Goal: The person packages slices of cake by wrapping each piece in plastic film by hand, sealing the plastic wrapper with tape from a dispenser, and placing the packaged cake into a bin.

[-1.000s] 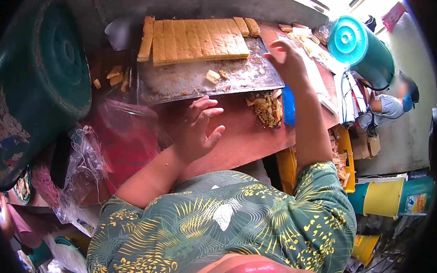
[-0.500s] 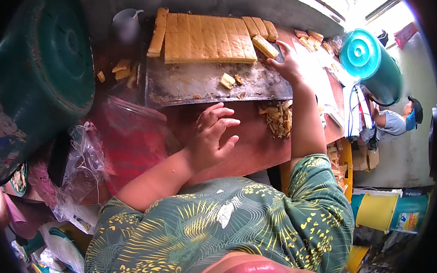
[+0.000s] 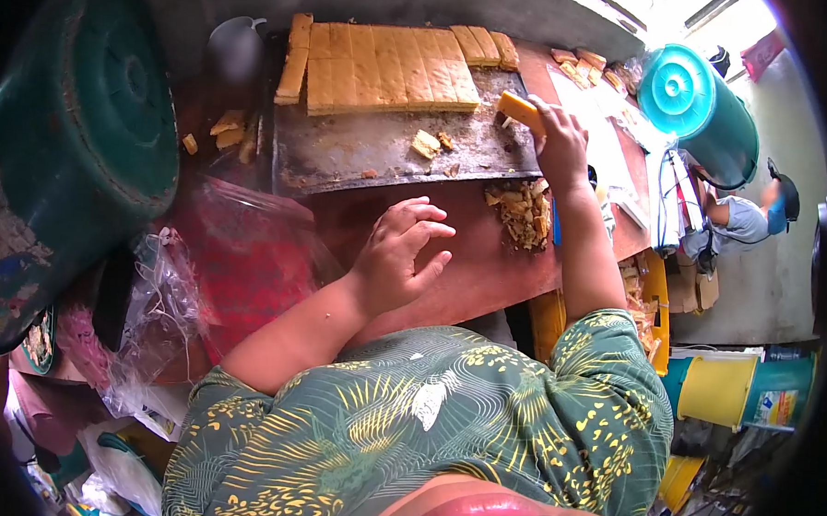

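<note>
Between the thumb and fingers of my right hand [image 3: 562,145] is a slice of yellow cake [image 3: 520,110], raised over the right end of a dark, crumb-marked baking tray [image 3: 363,154]. A large block of cut cake [image 3: 394,68] covers the tray's back part, with one strip [image 3: 295,59] along its left side and several slices [image 3: 483,46] at its right. Small broken cake pieces [image 3: 426,145] lie near the tray's middle. My left hand [image 3: 402,257] hovers in front of the tray, fingers spread and holding nothing.
A heap of cake scraps [image 3: 524,212] sits by the tray's front right corner. Large green buckets stand at left [image 3: 77,151] and right [image 3: 706,105]. Red plastic sheeting [image 3: 247,260] and clear bags [image 3: 153,311] lie left. A person [image 3: 752,217] is at far right.
My right hand has closed on the loose cake slice, lifted it from the tray's right end and drawn it towards me. My left hand has hardly moved.
</note>
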A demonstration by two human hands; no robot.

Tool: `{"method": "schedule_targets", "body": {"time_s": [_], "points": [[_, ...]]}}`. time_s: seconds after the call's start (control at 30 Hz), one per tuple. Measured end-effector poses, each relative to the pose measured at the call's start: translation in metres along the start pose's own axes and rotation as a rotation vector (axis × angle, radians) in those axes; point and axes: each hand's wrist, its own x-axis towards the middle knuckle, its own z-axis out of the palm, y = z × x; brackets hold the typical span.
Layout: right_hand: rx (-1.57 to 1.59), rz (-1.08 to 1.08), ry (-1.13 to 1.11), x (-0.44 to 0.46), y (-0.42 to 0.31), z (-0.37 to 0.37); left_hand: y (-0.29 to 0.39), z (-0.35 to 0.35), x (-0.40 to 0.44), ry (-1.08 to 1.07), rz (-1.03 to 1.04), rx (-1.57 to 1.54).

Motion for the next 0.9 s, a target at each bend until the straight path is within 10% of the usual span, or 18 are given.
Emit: {"method": "schedule_targets", "body": {"time_s": [0.43,0.67,0.8,0.9], "points": [[0.025,0.222,-0.319,-0.015,-0.001,0.0,-0.003,0.004,-0.001,-0.024,-0.03,-0.041],[0.067,-0.052,-0.349,-0.007,-0.019,-0.013,0.0,0.003,-0.002,-0.041,-0.048,-0.063],[-0.023,0.309,-0.377,-0.008,-0.029,-0.015,0.005,0.004,-0.004,-0.059,-0.075,-0.092],[0.064,0.018,-0.385,-0.014,-0.012,-0.011,0.002,0.006,-0.003,-0.069,-0.071,-0.09]]}}
